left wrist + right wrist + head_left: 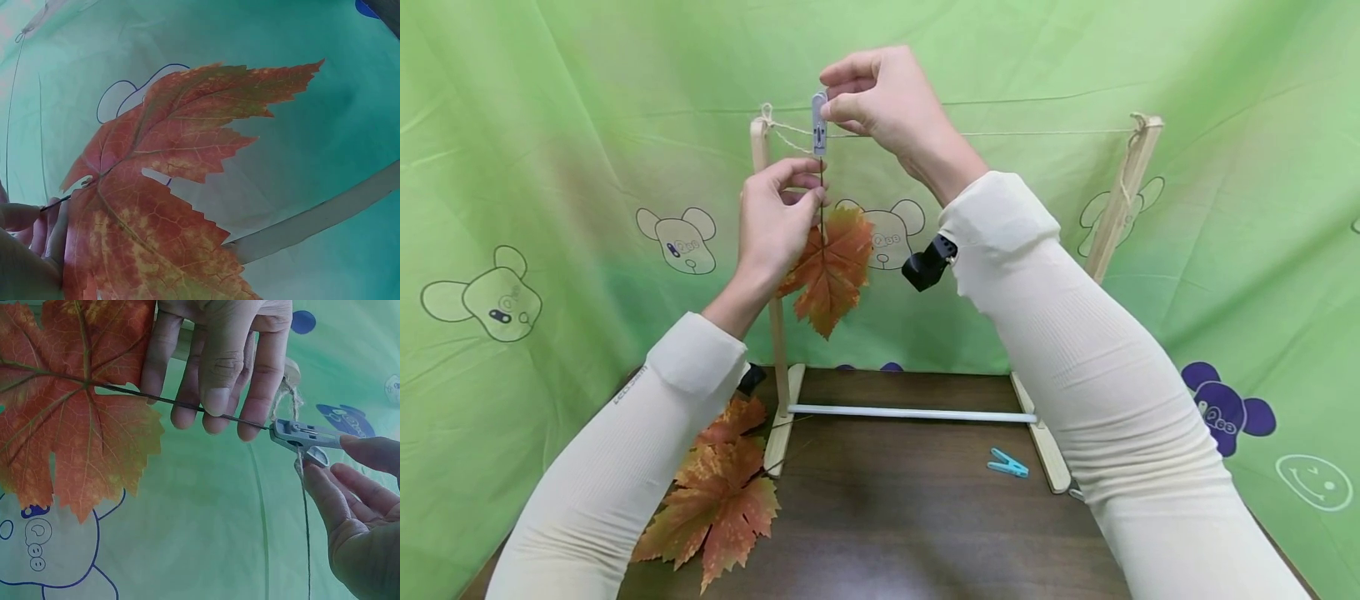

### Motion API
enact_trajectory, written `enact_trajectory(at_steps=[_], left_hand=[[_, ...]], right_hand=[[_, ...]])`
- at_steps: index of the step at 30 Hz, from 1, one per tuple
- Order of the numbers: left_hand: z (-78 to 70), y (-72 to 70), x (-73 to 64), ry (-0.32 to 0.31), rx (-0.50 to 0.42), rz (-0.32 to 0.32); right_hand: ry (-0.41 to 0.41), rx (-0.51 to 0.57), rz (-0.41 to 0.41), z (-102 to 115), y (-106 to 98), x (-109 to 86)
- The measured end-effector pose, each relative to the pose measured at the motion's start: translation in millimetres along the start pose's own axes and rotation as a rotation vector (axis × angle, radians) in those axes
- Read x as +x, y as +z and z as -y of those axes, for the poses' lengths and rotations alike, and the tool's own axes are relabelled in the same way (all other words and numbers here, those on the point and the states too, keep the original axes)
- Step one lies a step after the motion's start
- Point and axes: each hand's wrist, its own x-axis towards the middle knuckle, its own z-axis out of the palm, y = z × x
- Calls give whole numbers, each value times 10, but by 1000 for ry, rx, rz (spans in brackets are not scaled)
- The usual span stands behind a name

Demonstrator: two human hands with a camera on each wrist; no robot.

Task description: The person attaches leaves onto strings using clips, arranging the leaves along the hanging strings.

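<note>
Left hand pinches leaf stem; right hand grips grey clothespin at string, beside left post. Best: hold stem steady, seat both deep before easing grip.

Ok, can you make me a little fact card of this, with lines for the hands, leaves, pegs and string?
Left hand: pinches the stem of a leaf
Leaf: hangs tip down, orange-red
Right hand: holds the grey peg
Grey peg: at the string, its tip meeting the stem's end
String: runs across the top of the wooden frame
Blue peg: lies on the brown table
Other leaves: on the table, partly behind the left sleeve
</note>
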Motion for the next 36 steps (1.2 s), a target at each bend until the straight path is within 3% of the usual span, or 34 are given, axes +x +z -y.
enact_trajectory(at_steps=[6, 19, 28, 36], left_hand=[[13, -6, -10, -6, 10, 6], [24, -63, -59, 10, 41, 8], [-8, -166, -172, 33, 77, 53], [-16, -267, -254, 72, 122, 47]], right_hand=[[-40, -80, -11, -40, -48, -84], [-120, -35, -28, -188, -278, -364], [-103, -65, -26, -304, -427, -621], [-92, -111, -14, -462, -551, -900]])
